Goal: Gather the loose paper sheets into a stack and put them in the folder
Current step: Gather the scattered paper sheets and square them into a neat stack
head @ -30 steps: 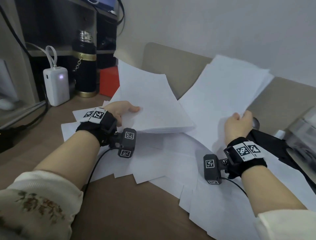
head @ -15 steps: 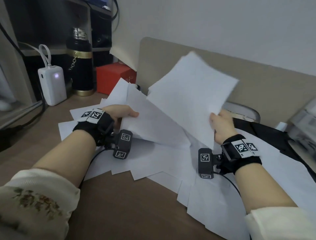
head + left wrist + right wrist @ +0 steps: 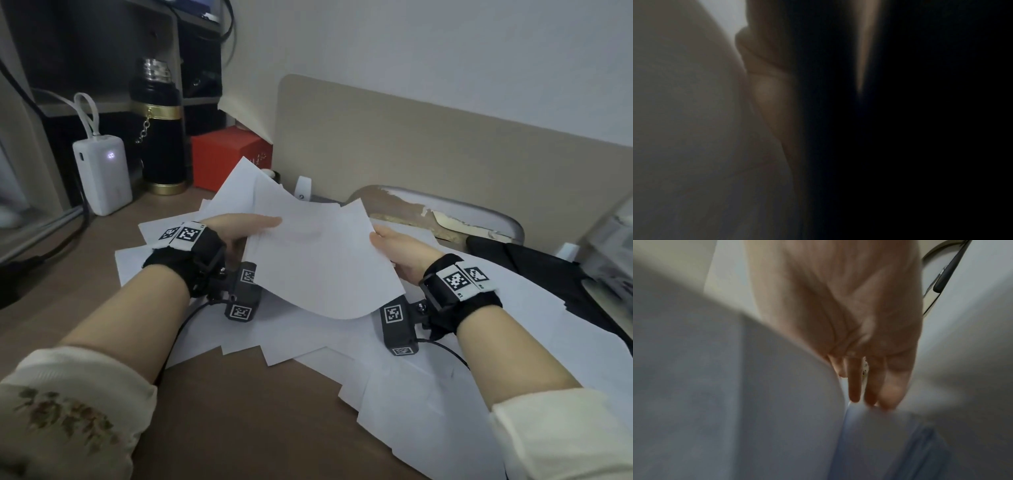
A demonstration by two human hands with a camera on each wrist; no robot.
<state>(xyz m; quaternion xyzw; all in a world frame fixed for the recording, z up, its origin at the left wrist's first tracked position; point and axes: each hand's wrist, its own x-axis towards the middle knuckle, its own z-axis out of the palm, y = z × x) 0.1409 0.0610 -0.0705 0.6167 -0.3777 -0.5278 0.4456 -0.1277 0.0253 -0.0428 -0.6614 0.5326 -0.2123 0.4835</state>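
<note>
Both hands, left and right, apparently grip opposite edges of the paper stack between them.

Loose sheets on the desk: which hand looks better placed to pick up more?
Probably the right hand: most loose sheets lie beneath it, while the left hand holds the stack.

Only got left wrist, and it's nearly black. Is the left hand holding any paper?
Observer: Yes. In the head view the left hand pinches the left edge of the held sheets, thumb on top.
Operator: Right hand?
Observer: The right hand holds the opposite edge of the same sheets.
Operator: Desk done?
Observer: No. Many loose sheets lie scattered on the desk under the hands.
</note>
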